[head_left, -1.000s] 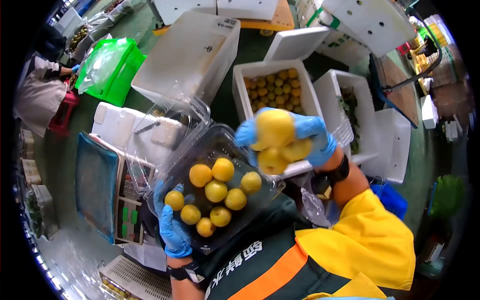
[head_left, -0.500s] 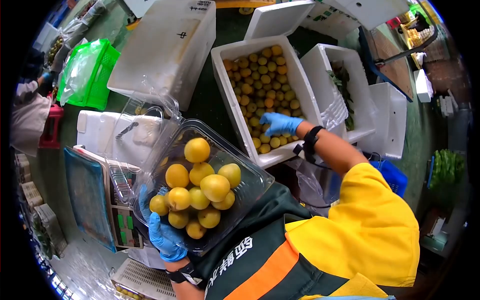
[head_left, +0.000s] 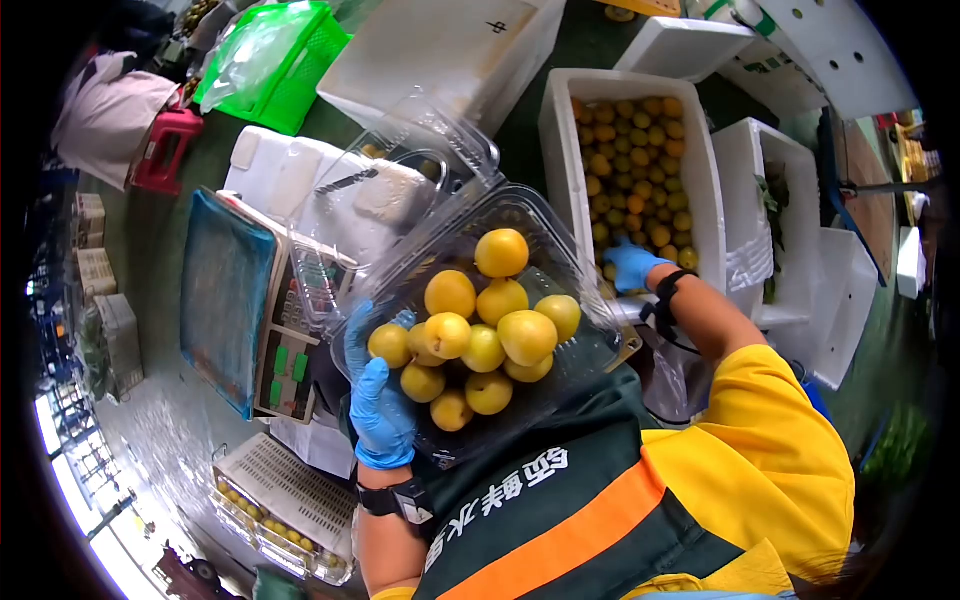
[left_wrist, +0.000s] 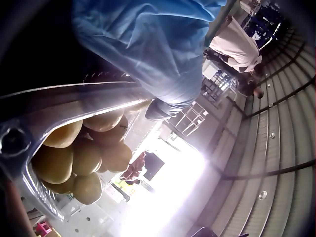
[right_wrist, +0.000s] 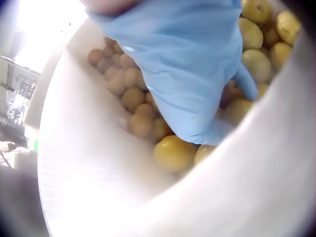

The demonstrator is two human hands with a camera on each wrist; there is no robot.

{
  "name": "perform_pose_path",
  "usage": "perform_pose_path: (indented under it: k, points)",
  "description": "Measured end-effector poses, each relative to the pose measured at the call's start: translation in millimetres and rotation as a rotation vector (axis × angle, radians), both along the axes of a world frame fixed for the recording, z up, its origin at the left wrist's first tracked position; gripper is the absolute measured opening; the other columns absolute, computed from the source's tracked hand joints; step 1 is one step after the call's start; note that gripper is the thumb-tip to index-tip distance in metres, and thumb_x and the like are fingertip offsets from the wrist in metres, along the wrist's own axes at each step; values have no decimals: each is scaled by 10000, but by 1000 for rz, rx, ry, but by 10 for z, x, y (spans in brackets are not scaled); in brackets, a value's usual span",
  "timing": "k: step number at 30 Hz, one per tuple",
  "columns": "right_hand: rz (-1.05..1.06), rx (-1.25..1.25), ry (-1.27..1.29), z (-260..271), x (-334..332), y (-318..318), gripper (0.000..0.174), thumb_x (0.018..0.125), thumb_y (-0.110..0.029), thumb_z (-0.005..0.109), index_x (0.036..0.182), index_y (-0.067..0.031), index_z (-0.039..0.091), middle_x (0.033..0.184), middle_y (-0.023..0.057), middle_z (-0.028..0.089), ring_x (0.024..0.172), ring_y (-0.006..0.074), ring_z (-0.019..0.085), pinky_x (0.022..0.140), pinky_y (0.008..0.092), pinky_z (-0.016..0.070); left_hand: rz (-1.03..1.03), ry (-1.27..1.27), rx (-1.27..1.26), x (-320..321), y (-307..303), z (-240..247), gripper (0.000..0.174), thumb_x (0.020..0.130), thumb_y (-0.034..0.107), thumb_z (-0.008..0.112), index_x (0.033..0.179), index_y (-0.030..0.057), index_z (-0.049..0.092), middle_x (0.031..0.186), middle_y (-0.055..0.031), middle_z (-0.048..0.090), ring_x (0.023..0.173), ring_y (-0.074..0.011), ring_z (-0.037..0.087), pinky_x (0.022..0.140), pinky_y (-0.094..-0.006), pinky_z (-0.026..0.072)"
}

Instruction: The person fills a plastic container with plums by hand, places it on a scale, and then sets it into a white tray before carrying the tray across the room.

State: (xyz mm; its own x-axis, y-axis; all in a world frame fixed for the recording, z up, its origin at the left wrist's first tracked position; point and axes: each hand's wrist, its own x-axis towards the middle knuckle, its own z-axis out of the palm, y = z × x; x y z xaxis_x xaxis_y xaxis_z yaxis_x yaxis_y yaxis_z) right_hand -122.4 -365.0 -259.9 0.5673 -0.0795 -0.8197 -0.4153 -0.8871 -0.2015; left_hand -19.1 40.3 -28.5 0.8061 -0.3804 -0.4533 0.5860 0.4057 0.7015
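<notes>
My gloved left hand [head_left: 382, 405] grips the left side of a clear plastic clamshell box [head_left: 590, 330], whose lid [head_left: 330, 225] stands folded back. Several round yellow fruits that look like plums [head_left: 500, 253] lie in it, some stacked on others. In the left wrist view the blue glove [left_wrist: 153, 44] is at the box rim, with fruit [left_wrist: 86, 155] beneath. My gloved right hand [head_left: 632, 266] reaches down into a white foam box [head_left: 705, 160] full of the same fruit [head_left: 640, 150]. Its fingers are spread among the fruit [right_wrist: 174, 153] near the box wall, fingertips partly hidden.
A scale with a blue-covered pan [head_left: 228, 300] stands left of the clamshell. Another foam box [head_left: 800, 200] holding leaves sits right of the fruit box. Beyond are a large foam box [head_left: 430, 45], a green crate [head_left: 285, 75] and a red stool [head_left: 170, 150].
The right hand let yellow fruit go into the clamshell, then moved to the foam box and down among the fruit there. The left hand keeps its grip on the clamshell.
</notes>
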Motion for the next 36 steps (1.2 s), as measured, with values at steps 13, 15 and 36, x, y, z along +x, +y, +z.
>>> perform_pose_path:
  k: [13, 15, 36]
  points:
    - [-1021, 624, -229, 353, -185, -137, 541, 738, -275, 768, 1224, -93, 617, 1224, 108, 590, 1029, 237, 598, 908, 387, 514, -33, -91, 3, 16, -34, 38, 538, 959, 224, 495, 1463, 84, 368, 1394, -181, 507, 1291, -324, 480, 1150, -451, 300]
    - [-1493, 1243, -425, 733, -276, -109, 512, 812, -334, 742, 1247, -115, 581, 1132, 53, 627, 963, 210, 627, 769, 357, 540, -17, -32, -34, 4, 1, -5, 547, 958, 230, 492, 1469, 89, 357, 1401, -175, 497, 1298, -322, 472, 1153, -465, 295]
    - [44, 1106, -862, 3235, 724, 843, 781, 737, -493, 791, 1333, -72, 514, 1403, 171, 371, 1371, 330, 268, 1127, 440, 268, -38, -66, -91, 50, -91, 102, 633, 892, 188, 619, 1460, 109, 351, 1304, -154, 517, 1227, -272, 504, 1115, -427, 360]
